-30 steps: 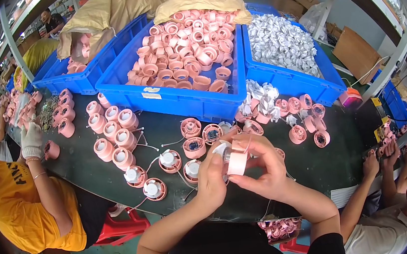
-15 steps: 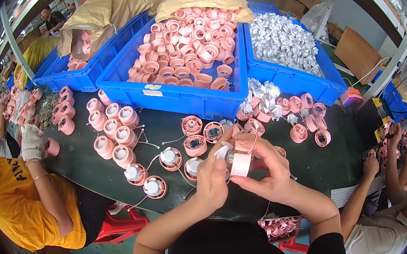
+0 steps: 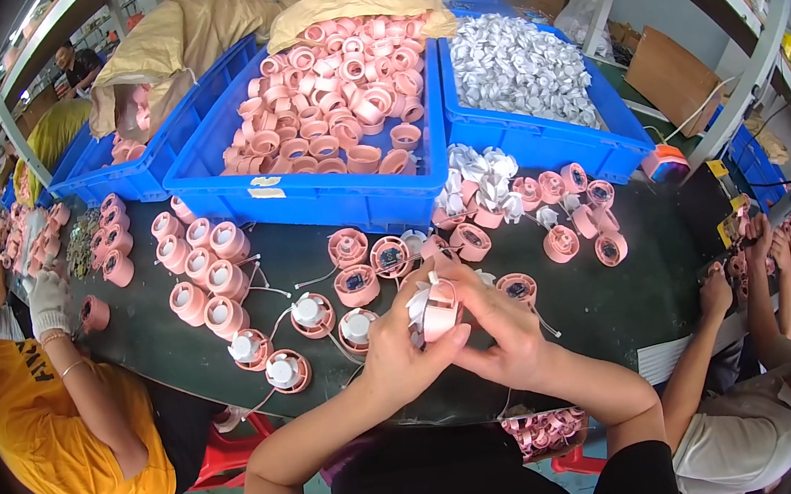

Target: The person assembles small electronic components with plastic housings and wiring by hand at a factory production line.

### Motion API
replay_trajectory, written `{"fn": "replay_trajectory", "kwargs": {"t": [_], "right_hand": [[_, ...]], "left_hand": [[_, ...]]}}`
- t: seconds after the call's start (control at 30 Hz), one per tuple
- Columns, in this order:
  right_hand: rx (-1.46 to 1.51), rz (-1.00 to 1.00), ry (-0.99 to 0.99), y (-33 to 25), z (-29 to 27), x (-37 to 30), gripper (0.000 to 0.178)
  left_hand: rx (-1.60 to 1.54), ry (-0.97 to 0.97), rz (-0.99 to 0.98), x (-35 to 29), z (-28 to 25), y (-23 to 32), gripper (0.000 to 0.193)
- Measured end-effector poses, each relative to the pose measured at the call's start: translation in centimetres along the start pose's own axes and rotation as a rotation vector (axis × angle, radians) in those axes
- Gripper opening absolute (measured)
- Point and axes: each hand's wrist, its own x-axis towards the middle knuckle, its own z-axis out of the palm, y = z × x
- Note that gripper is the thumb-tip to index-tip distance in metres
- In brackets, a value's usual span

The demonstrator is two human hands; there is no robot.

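Above the near edge of the table, my two hands meet around a pink round fan housing (image 3: 441,311). A white fan blade (image 3: 416,309) sits against its left side, partly covered by my fingers. My left hand (image 3: 401,346) is closed around the blade side. On the other side, my right hand (image 3: 505,330) has its fingers bent against the housing's upper right, with the thumb below. Just left of them stands a pink housing with a white fan blade (image 3: 358,326), and behind them lie open pink housings with circuit boards (image 3: 357,284).
A blue bin (image 3: 312,196) of pink rings stands ahead, beside a blue bin (image 3: 547,122) of white blades. Several pink units (image 3: 221,279) are grouped left, more (image 3: 561,242) right. A person in yellow (image 3: 53,413) sits left; another person (image 3: 748,431) works right.
The fan blade and the housing, held a little apart before, are now together, and my hands have closed in around them. The whole view has shifted slightly.
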Motion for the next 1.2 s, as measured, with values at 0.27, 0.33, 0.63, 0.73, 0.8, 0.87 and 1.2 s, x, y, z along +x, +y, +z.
{"fn": "replay_trajectory", "kwargs": {"t": [0.27, 0.33, 0.63, 0.73, 0.8, 0.87, 1.2], "right_hand": [[-0.176, 0.443, -0.28, 7.4, -6.4, 0.5, 0.051], [-0.531, 0.577, -0.035, 11.6, -7.0, -0.1, 0.043], [-0.632, 0.546, -0.042, 15.6, -6.8, -1.8, 0.042], [-0.498, 0.576, 0.034, 11.0, -6.9, -0.8, 0.04], [-0.12, 0.584, -0.013, 6.3, -5.6, 0.5, 0.041], [0.247, 0.558, -0.081, 3.4, -3.8, 0.1, 0.038], [0.523, 0.735, -0.139, 2.5, -2.3, -0.4, 0.031]], "left_hand": [[0.484, -0.109, 0.271, -0.6, 0.4, -0.7, 0.062], [0.753, -0.239, 0.272, -1.7, 1.3, -0.9, 0.067], [1.049, -0.469, 0.17, -2.3, -1.3, 0.4, 0.066], [0.682, -0.393, 0.166, -0.8, -1.7, 1.1, 0.066], [0.559, -0.244, 0.172, 0.2, -0.7, 0.8, 0.066], [0.288, -0.056, 0.241, 0.8, 0.5, 0.7, 0.066], [0.16, 0.047, 0.24, 0.4, 2.9, -1.0, 0.053]]}}
